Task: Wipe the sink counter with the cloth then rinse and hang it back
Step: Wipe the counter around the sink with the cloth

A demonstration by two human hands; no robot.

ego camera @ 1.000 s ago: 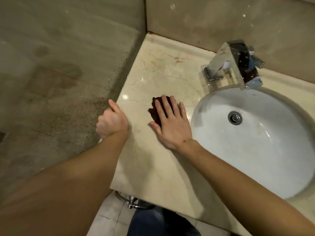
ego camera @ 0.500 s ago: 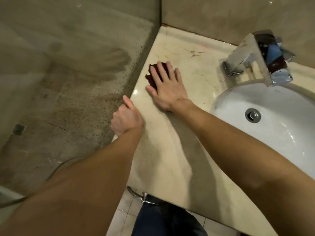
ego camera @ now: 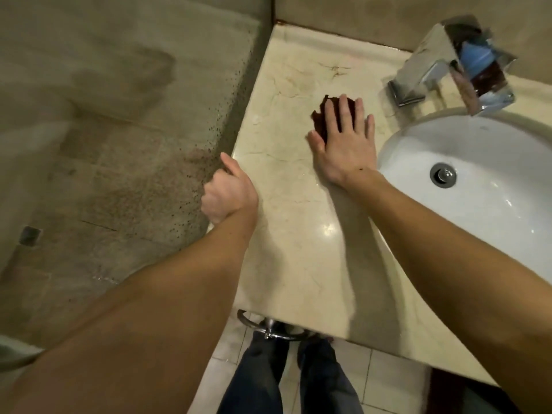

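A dark red cloth [ego camera: 320,116] lies on the cream marble counter [ego camera: 295,240], left of the basin. My right hand [ego camera: 343,141] lies flat on top of the cloth with fingers spread, pressing it to the stone; most of the cloth is hidden under the palm. My left hand [ego camera: 228,194] is curled into a loose fist at the counter's left edge, thumb up, holding nothing. The white round basin [ego camera: 493,210] with its metal drain [ego camera: 443,174] sits to the right.
A square chrome tap [ego camera: 448,64] stands behind the basin. A speckled glass partition [ego camera: 128,144] borders the counter on the left. A chrome ring [ego camera: 268,328] hangs under the counter's front edge, above my legs and the tiled floor.
My right hand has slid the cloth from near the counter's left edge toward the right, closer to the tap and basin. My left hand stays at the counter's left edge.
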